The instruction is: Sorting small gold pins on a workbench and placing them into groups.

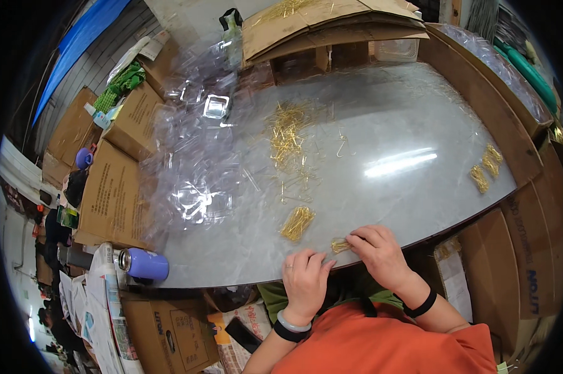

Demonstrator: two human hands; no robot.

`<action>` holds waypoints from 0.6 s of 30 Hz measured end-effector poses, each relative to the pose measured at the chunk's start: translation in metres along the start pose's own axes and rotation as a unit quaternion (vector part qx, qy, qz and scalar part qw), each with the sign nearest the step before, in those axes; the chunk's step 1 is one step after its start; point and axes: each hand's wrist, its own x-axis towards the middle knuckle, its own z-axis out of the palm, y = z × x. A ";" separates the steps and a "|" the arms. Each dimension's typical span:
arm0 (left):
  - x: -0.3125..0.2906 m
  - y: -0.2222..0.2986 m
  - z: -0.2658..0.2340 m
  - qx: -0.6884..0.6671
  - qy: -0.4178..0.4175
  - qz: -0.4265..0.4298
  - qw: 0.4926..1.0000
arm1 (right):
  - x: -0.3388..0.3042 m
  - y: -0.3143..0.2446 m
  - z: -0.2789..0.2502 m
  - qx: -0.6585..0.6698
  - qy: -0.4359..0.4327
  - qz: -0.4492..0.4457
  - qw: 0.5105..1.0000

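Observation:
My right hand (376, 252) is at the table's front edge, its fingertips closed on one end of a small bundle of gold wire hooks (339, 246). Just left of that bundle is my left hand (305, 277), fingers curled and thumb drawn in; anything inside them is hidden. A neat stack of gold wire hooks (297, 223) lies a little beyond the left hand. Farther back spreads a loose, tangled pile of gold hooks (287, 134), with a few single hooks scattered around it. Several tidy gold bundles (486, 167) rest near the table's right edge.
Clear plastic packs (197, 162) cover the left of the grey table (381, 199). A purple flask (145, 263) lies at the front left corner. Cardboard boxes (116, 193) line the left side, and a cardboard wall (490, 100) borders the right. Folded cardboard (331, 25) stands at the back.

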 end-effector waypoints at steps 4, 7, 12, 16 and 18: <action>0.007 -0.003 0.010 -0.022 -0.013 0.010 1.000 | 0.002 -0.002 -0.002 -0.009 -0.006 -0.005 1.000; 0.016 0.001 0.018 -0.031 -0.024 0.017 0.999 | 0.001 0.000 0.000 -0.021 0.008 0.014 1.000; 0.003 -0.003 0.002 -0.073 -0.001 0.001 0.997 | 0.001 0.003 -0.003 -0.034 0.030 0.012 0.999; -0.001 -0.035 -0.017 -0.292 0.018 -0.345 0.892 | -0.001 0.004 -0.001 -0.035 0.048 0.013 0.998; 0.019 -0.047 -0.028 -0.366 -0.024 -0.414 0.833 | 0.001 0.002 -0.001 -0.034 0.049 0.018 0.998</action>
